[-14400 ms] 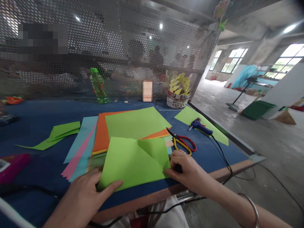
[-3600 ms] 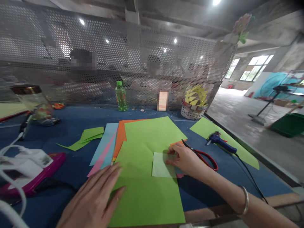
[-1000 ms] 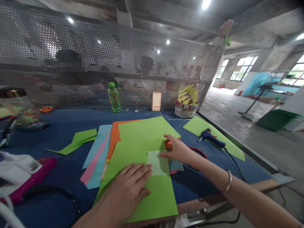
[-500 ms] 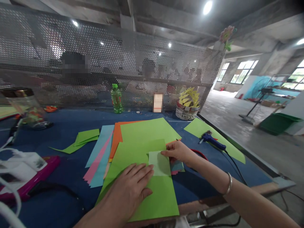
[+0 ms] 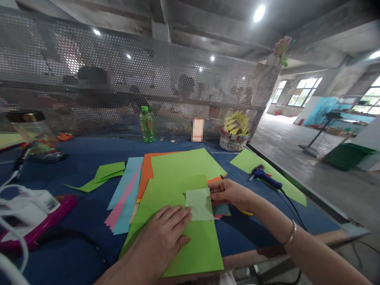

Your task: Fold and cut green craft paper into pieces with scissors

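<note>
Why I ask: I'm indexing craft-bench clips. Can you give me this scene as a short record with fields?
Left hand: spread flat on large green sheet
Right hand: at right edge of pale green square; grip unclear
Square's place: on the large green sheet
Right side: blue glue gun on another green sheet
Left side: green paper scraps
Back: green-capped bottle; basket holding yellow paper pieces

We observe a pale green square piece (image 5: 199, 204) lying flat on a bright green sheet (image 5: 190, 253), near its right edge; the sheet overlaps the coloured paper stack (image 5: 181, 162).
</note>
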`<state>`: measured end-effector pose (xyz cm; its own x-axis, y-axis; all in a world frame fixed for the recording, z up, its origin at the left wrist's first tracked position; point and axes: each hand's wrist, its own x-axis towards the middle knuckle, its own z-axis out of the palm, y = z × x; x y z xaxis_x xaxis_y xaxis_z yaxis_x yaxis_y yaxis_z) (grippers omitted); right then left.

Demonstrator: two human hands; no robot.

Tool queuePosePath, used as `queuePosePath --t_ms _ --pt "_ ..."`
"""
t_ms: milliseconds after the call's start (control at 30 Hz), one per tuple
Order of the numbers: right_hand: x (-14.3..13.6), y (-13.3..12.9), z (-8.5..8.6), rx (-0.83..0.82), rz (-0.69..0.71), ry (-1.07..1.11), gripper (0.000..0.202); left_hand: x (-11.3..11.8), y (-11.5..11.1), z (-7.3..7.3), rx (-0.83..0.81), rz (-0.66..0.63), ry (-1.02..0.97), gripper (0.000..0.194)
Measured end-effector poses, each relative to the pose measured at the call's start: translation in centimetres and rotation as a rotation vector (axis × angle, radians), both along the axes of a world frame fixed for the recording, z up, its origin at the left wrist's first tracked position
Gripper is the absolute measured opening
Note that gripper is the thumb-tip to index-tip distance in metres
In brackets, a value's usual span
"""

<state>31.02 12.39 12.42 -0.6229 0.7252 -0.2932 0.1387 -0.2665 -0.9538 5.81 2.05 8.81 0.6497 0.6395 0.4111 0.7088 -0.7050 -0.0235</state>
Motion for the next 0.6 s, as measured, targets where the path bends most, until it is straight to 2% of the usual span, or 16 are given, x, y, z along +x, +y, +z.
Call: queuePosePath --t_ms 233,600 --pt "0.03 0.81 -1.01 0.003 -0.038 -0.013 0.044 -0.01 -0.04 -0.14 0.039 0.000 0.023 0.037" --pt "-0.32 0.53 -0.77 0.023 -0.064 -0.056 0.044 0.02 -0.24 0.05 0.041 -0.006 0.017 0.038"
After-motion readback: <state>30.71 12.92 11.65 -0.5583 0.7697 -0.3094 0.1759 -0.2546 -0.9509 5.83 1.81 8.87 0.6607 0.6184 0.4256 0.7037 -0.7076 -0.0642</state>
